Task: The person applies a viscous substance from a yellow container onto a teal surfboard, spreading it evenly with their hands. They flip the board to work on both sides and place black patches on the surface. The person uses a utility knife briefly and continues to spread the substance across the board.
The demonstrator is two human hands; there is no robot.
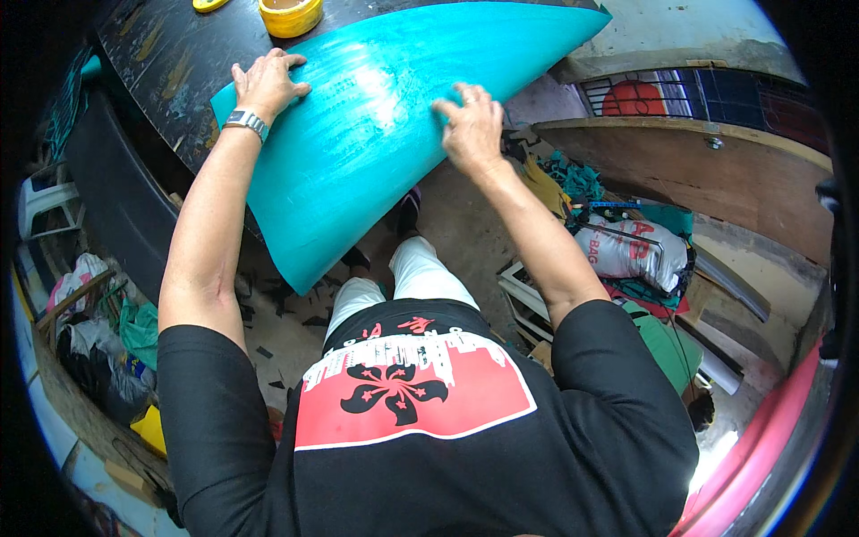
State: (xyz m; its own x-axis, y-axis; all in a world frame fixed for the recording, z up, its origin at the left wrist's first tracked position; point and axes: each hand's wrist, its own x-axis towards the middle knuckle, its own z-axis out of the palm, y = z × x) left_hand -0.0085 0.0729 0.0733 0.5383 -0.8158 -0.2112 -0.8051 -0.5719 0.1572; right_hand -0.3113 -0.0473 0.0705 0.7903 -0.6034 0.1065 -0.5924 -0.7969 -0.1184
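A large teal sheet [349, 170] with a glossy, streaky surface lies over the dark table [148, 85], and its near part hangs over the front edge. On the sheet's left part rests my left hand [268, 82], fingers spread and nothing held. My right hand [474, 130] is over the right half of the sheet, its fingers apart and slightly bent, a little blurred. Whether those fingertips touch the surface I cannot tell. A yellow round tub [291, 20] stands just behind the sheet, not far from my left hand.
A yellow lid [208, 4] lies at the far left of the tub. On the floor to my right are a stuffed white sack [626, 251] and teal scraps [573, 174]. A white plastic stool [52, 201] and several bags [98, 304] are at the left.
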